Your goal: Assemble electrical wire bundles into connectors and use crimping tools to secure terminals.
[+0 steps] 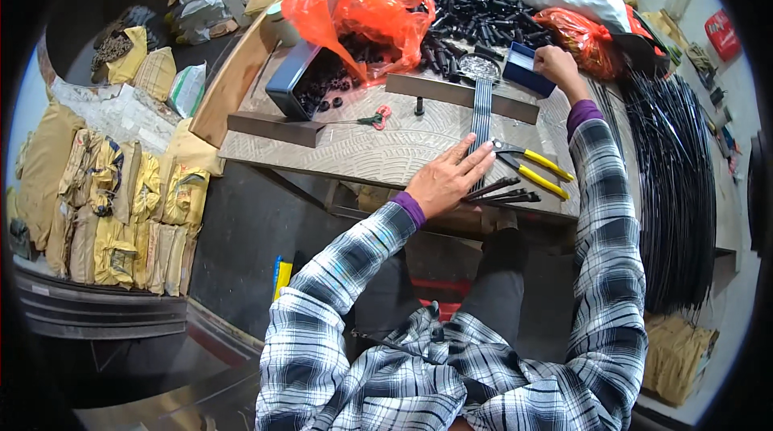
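My left hand (448, 176) lies flat with fingers outstretched on a row of thin dark rods (481, 113), laid side by side across the bench. My right hand (561, 70) has its fingers curled together at the edge of a small blue box (526, 68); anything in them is hidden. Pliers with yellow handles (538, 171) lie just right of my left fingertips. Below them, several thicker black pieces (503, 192) rest at the bench's front edge. A small black cylindrical part (419, 106) stands upright left of the rods. A round dish of small shiny pieces (478, 68) sits at the rods' far end.
A metal angle bar (459, 98) crosses the bench (366, 153). Many black parts (483, 8) are heaped behind it. Red plastic bags (362, 16), a tipped blue bin (294, 84) and red-handled scissors (378, 118) lie leftward. A bundle of long black rods (672, 189) lies right.
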`<action>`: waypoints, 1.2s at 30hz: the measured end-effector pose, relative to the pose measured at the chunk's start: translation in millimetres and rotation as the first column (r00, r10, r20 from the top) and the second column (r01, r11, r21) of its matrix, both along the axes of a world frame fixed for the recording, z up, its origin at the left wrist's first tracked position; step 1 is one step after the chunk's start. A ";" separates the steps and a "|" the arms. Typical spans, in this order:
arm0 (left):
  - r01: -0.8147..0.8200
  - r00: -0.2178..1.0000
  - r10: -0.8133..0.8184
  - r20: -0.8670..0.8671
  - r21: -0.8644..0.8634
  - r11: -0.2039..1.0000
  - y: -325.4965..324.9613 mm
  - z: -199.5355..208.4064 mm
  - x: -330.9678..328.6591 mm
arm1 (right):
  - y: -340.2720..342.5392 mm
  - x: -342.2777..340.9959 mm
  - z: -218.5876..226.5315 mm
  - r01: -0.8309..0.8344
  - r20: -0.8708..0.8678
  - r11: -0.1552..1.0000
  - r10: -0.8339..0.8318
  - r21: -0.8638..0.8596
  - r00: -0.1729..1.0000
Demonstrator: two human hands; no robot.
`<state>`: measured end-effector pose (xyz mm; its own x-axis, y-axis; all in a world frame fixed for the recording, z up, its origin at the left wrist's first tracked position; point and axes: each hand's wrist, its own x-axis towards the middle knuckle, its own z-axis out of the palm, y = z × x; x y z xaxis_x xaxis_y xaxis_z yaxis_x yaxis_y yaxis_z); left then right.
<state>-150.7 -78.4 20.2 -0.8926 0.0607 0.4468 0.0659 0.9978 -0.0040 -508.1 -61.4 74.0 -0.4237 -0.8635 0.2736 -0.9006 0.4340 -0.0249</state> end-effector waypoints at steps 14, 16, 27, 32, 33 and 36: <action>-0.018 1.000 0.018 0.000 -0.001 1.000 2.6 0.4 6.3 | 6.1 1.5 0.8 -0.030 0.141 0.992 0.047 -0.120 0.989; -0.023 1.000 0.024 0.012 -0.045 0.999 2.0 -3.3 2.5 | 14.7 6.1 6.2 -0.049 -0.004 0.981 0.049 -0.185 0.999; 0.388 0.886 -0.347 -0.307 0.902 0.193 20.5 106.1 26.4 | 177.0 247.7 108.9 -0.331 0.162 0.578 0.640 -0.746 0.751; 0.461 0.866 -0.345 -0.361 0.844 0.274 33.1 142.0 25.5 | 167.8 243.0 116.4 -0.447 -0.155 0.582 0.482 -0.680 0.863; 0.442 0.877 -0.311 -0.366 0.869 0.224 36.0 141.8 26.8 | 152.9 221.4 109.0 -0.453 -0.241 0.600 0.402 -0.660 0.883; 0.438 0.886 -0.293 -0.359 0.856 0.275 41.4 146.5 26.6 | 103.5 152.8 84.6 -0.238 -0.128 0.751 0.202 -0.616 0.971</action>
<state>-124.1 -37.0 166.7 -0.8321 -0.1310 0.5389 0.4960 0.2588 0.8288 -355.2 42.0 158.6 -0.2136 -0.5621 0.7990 -0.9769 0.1280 -0.1711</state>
